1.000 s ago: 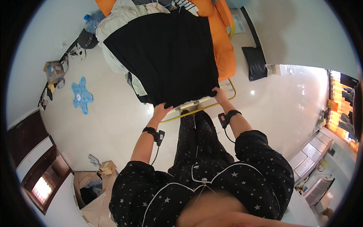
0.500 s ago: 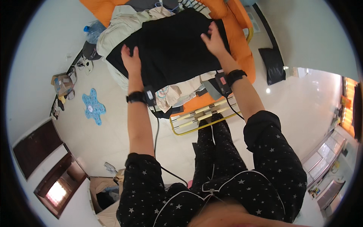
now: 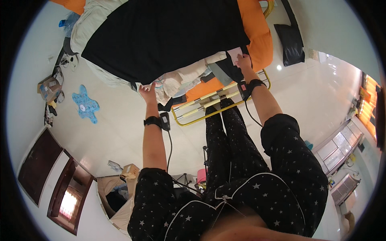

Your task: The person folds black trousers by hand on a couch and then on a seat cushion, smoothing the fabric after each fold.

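A large piece of black cloth (image 3: 173, 38) lies spread over a heap of clothes on an orange seat (image 3: 259, 44). At the cloth's near left corner, my left hand (image 3: 148, 94) has its fingers apart, their tips by the hem and pale fabric. My right hand (image 3: 245, 63) is at the heap's near right edge, fingers closed on a pale pink piece of cloth (image 3: 234, 56). Between my hands, beige clothes (image 3: 187, 77) stick out from under the black cloth. The fingertips of both hands are partly hidden.
The seat has a yellow metal frame (image 3: 189, 123) close to my legs. A blue star-shaped mat (image 3: 85, 105) lies on the floor at left, near a cardboard box (image 3: 50, 90). A black cushion-like item (image 3: 290, 45) rests at right. Behind me stands a beige fabric bin (image 3: 105, 201).
Both hands have left the top of the black cloth and come down toward me, to the near edge of the heap. The view has shifted, and the cloth appears higher and larger.
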Demonstrator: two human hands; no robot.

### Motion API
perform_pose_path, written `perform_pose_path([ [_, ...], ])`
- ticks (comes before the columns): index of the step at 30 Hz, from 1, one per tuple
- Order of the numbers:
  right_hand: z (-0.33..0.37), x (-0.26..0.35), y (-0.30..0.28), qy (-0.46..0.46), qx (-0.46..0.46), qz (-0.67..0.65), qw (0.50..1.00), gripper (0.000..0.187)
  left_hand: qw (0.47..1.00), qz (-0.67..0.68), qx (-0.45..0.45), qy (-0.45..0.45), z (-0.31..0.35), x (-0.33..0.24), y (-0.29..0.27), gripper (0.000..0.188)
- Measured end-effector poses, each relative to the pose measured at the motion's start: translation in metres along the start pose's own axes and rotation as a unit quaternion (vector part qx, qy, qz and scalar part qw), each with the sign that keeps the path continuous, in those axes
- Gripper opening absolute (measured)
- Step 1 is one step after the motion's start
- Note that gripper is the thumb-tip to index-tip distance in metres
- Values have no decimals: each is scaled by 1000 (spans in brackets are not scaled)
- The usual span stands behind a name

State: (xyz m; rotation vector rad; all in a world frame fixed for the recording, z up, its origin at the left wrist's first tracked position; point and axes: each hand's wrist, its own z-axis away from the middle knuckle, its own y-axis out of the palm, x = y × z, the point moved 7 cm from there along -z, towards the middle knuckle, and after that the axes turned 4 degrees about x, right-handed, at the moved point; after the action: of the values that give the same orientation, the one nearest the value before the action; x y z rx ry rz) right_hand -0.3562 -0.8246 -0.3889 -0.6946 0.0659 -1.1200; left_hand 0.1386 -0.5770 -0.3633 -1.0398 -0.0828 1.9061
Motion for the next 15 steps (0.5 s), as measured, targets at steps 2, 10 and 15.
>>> perform_pose_path([
  [2,-12,-3,-29,7,-21,-5,1000,41,984,95,-1,-148,17,-16,15,89],
  [10,-61,41,-67,-129,-52,163,977,29,973,148,89,-154,21,-49,44,58],
  [15,-9,72,-33,22,25,-148,988,28,963,227,72,-128,35,-52,19,34],
])
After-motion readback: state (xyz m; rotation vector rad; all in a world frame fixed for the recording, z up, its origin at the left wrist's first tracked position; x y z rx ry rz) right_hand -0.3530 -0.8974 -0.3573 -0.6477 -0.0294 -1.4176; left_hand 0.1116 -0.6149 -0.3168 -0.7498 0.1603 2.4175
